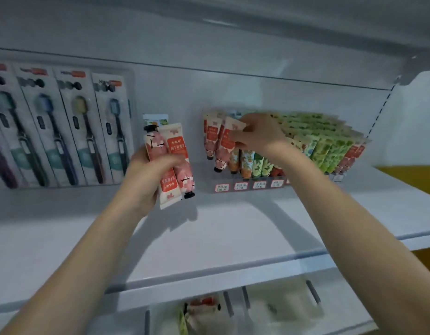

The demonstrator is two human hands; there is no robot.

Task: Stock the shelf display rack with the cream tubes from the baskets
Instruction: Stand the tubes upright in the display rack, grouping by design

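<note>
**A:** Cream tubes point(201, 303), blurred, lie nearest us in a basket point(158, 320) under the white shelf point(233, 226), below and between the two hands.

**B:** Up over the shelf, the left hand point(146, 175) is wrapped round a bundle of pink blossom tubes point(175, 153), some cap up, some cap down.

**A:** And the right hand point(259, 135)?

**B:** Reaching further in, fingers pinching one pink tube point(229, 139) near its flat crimped end, cap down, at the left end of the display rack point(276, 184).

**A:** What's in the rack?

**B:** Rows of tubes leaning back, caps down. There are pink ones just left of the right hand, orange and green under its wrist, and a thick block of green tubes point(330, 151) to its right. White price labels point(222, 187) run along the front.

**A:** Beyond the left hand?

**B:** A pale tube end point(156, 119) peeks up behind the bundle; whether the hand holds it, I cannot tell. Further left, boxed toothbrushes point(64, 126) lean against the back panel.
</note>
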